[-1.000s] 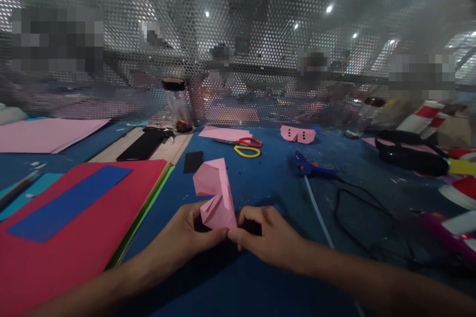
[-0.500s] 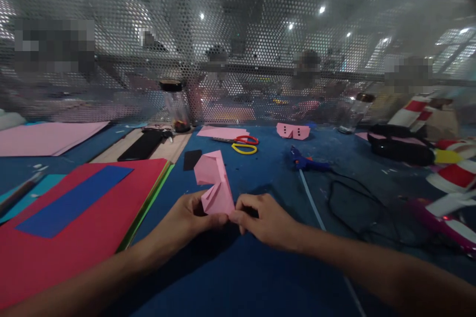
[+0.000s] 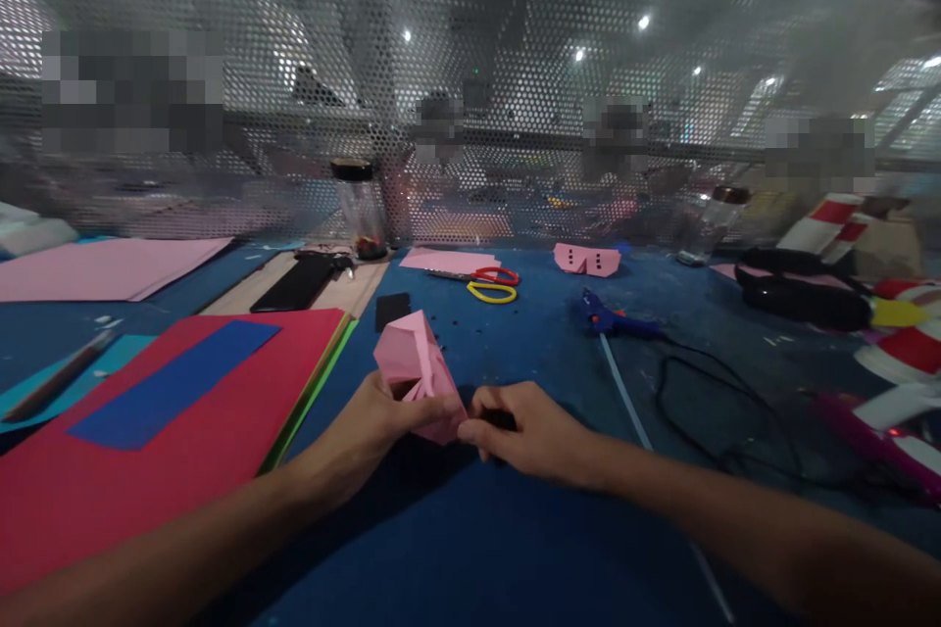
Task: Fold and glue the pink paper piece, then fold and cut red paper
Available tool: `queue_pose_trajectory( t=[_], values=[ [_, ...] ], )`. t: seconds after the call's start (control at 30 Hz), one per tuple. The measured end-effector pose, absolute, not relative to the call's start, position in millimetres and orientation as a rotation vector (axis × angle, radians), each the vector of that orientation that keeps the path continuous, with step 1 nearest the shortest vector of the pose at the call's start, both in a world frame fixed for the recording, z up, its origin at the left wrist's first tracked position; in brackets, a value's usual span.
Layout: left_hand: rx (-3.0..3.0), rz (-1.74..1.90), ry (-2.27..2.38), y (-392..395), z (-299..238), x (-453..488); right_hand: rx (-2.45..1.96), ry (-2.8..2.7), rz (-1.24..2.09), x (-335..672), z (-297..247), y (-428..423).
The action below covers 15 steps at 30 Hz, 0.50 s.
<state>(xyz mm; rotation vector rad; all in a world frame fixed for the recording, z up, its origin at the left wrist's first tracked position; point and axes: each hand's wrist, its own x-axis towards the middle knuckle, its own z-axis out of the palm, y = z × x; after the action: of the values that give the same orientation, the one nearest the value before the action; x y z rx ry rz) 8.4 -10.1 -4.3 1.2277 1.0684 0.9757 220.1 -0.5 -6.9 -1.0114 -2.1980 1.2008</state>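
paper: pink paper (image 3: 413, 362) is mid-desk, closer to the near edge, held just above the blue desk (image 3: 515, 362) and not lying flat on it
left hand: left hand (image 3: 374, 426) is closed around the paper's lower left side, thumb on top
right hand: right hand (image 3: 533, 431) is curled, fingertips pinching the paper's lower right tip
done so far: looks well into the folding to me, it's got several creases and stands up as a puffy pointed shape
left to do: both hands are on the bottom corner, so I'd say that end isn't finished
compare: a flat pink piece (image 3: 586, 260) with black dots sits by the far edge
nearby: scissors (image 3: 489, 282) and glue gun (image 3: 614, 318) lie untouched further back, red sheet (image 3: 183, 441) on the left side
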Motion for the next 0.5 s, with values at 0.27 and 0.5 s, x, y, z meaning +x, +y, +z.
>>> queue_pose_trajectory(
  t=[0.27, 0.5],
  values=[
    [1.255, 0.953, 1.044, -16.7, -3.3, 6.8, -0.995, -2.238, 1.140, 219.9, -8.3, -6.1],
    [1.176, 0.969, 1.029, -18.3, 3.6, 10.2, -0.932, -2.245, 1.245, 221.6, -6.1, -5.1]
  ],
)
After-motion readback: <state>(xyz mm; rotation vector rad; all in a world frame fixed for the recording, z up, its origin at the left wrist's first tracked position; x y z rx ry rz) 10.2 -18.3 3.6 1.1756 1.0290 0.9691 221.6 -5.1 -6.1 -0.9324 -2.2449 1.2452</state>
